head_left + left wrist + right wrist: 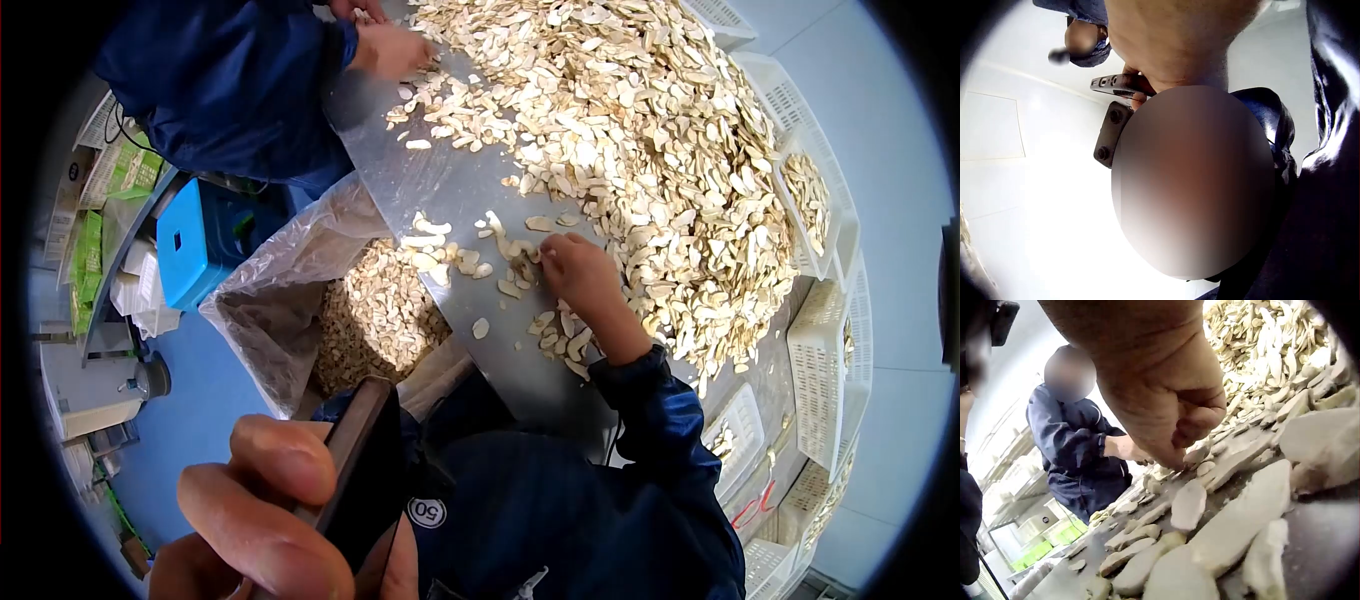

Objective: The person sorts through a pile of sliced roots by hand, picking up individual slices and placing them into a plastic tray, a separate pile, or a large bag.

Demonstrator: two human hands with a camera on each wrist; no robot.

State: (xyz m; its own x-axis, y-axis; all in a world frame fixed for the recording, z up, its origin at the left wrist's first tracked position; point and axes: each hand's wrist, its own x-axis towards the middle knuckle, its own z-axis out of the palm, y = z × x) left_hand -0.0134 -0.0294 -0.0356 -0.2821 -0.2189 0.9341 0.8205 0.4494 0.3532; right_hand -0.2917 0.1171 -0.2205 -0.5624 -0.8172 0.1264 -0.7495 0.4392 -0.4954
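My left hand grips a dark smartphone up close to the head camera, fingers bent round its edge. The left wrist view shows the phone's end with its port. On the metal table, my right hand has its fingers curled, and the fingertips pinch at a pale dried slice among scattered slices. A large heap of the same slices lies just beyond that hand. Larger slices lie close in front of the right wrist camera.
A plastic-lined container of small pale pieces stands at the table's near edge. Another person's hand works at the far end. White baskets line the right side, a blue stool the left. Red-handled scissors lie at lower right.
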